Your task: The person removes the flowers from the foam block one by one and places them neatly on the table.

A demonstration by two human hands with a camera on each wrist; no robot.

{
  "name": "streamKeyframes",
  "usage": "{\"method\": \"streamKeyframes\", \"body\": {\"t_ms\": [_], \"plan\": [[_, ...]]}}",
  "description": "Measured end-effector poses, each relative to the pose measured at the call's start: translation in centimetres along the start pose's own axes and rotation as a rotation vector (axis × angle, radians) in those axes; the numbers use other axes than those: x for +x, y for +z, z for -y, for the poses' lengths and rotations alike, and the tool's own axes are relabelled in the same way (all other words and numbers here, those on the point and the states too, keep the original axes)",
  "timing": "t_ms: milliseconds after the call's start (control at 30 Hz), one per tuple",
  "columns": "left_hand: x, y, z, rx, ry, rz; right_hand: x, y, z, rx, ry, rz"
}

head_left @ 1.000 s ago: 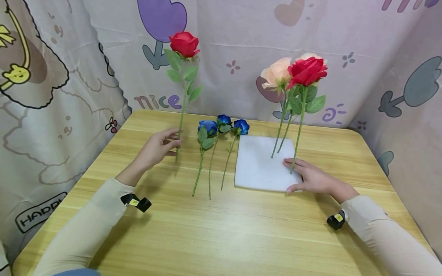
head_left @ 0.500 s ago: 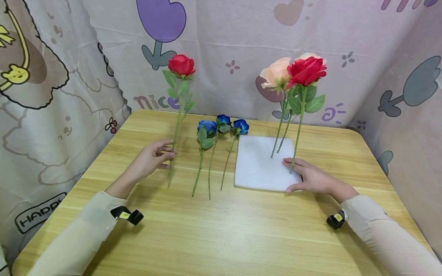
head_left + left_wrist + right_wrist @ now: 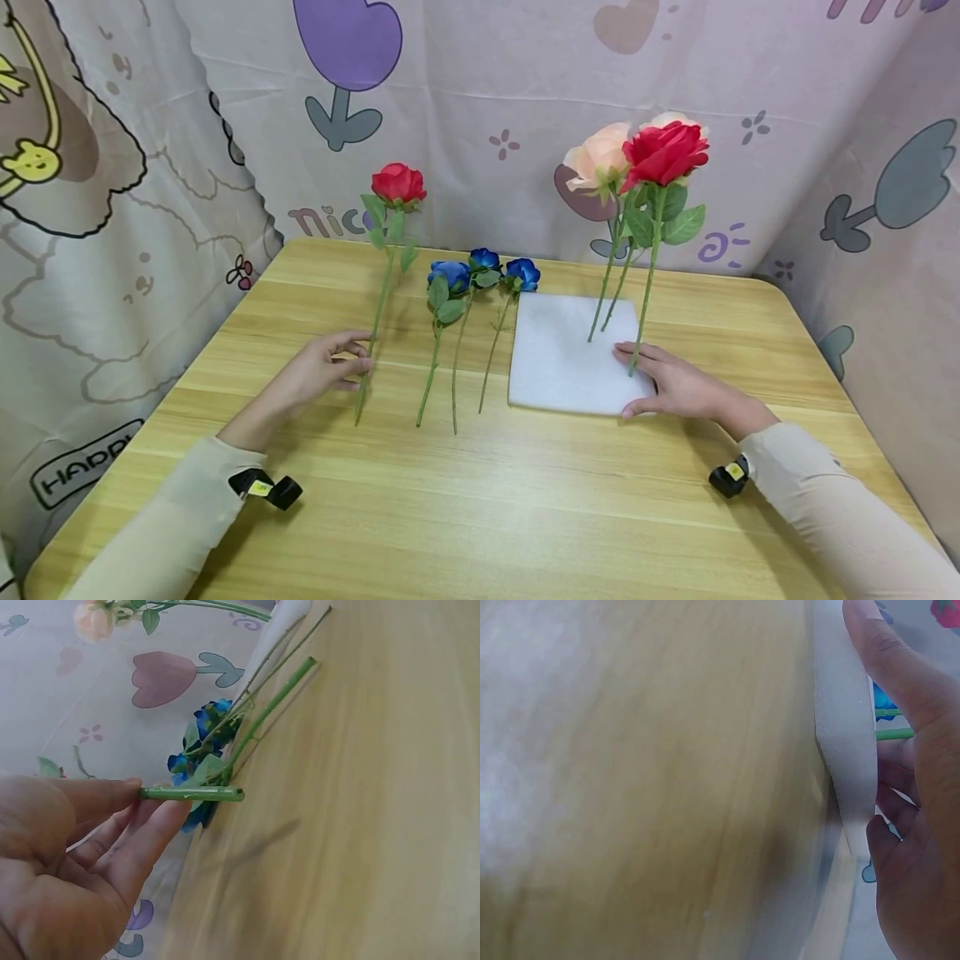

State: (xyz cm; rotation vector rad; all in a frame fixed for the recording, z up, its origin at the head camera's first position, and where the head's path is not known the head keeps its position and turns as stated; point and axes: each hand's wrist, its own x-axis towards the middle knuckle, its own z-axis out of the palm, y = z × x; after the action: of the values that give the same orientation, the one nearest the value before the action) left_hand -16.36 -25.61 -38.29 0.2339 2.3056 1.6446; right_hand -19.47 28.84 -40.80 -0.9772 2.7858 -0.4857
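My left hand (image 3: 322, 371) pinches the lower stem of a red rose (image 3: 398, 185) between thumb and fingers. The rose leans slightly right above the table's left part; the left wrist view shows the cut stem end (image 3: 229, 794) above the wood. My right hand (image 3: 678, 387) rests on the right edge of a white foam board (image 3: 562, 358), fingers on top, thumb at the near corner. Out of that board rise another red rose (image 3: 664, 154), a peach rose (image 3: 600, 157) and a pale rose (image 3: 678, 122), mostly hidden behind the red one.
Three blue roses (image 3: 450, 276) lie on the wooden table (image 3: 480, 517) between my left hand and the board, heads toward the back. A patterned curtain (image 3: 480, 117) hangs along the back and sides.
My left hand has come down and toward me with the red rose, its bloom dropping from high against the curtain to just above the table's back edge. The right hand stays put.
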Motion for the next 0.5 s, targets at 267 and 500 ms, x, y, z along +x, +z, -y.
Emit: {"method": "streamKeyframes", "body": {"t_ms": [267, 500], "plan": [[-0.4, 0.1, 1.4, -0.04, -0.018, 0.045, 0.1, 0.0, 0.1, -0.003, 0.0, -0.002], [-0.7, 0.3, 2.2, -0.062, -0.066, 0.052, 0.1, 0.1, 0.0, -0.003, -0.001, -0.005]]}}
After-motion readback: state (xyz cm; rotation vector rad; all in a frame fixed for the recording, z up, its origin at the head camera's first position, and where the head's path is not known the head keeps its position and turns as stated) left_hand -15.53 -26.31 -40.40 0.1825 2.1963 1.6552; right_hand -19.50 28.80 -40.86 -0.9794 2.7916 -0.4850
